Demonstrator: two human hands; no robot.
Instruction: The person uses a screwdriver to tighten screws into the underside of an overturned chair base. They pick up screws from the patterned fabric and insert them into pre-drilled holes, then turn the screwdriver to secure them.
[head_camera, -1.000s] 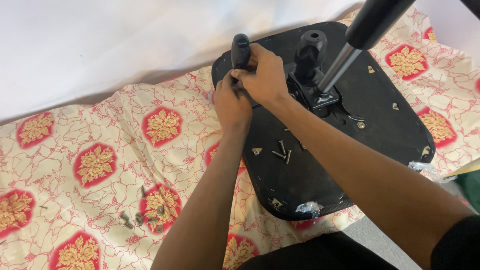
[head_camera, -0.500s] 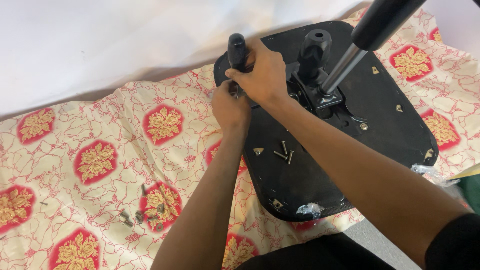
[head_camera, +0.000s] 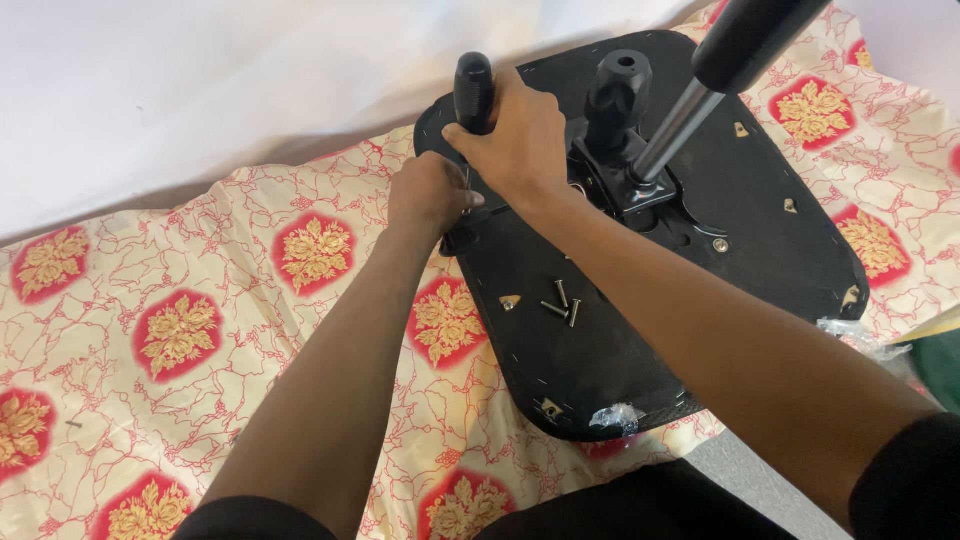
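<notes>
Right hand (head_camera: 520, 135) wrapped tight round black handle (head_camera: 473, 92) at far edge of upturned chair seat (head_camera: 640, 340). Left hand (head_camera: 428, 195) curled at seat edge just below handle; pinch hidden, cannot tell. Loose screws (head_camera: 561, 303) lay on seat. Seat rested on flowered cloth (head_camera: 180, 330).

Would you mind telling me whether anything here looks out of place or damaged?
Nothing looks damaged. Three loose screws lie unsecured on the upturned black seat base, and a scrap of clear plastic wrap clings to its near edge.
</notes>
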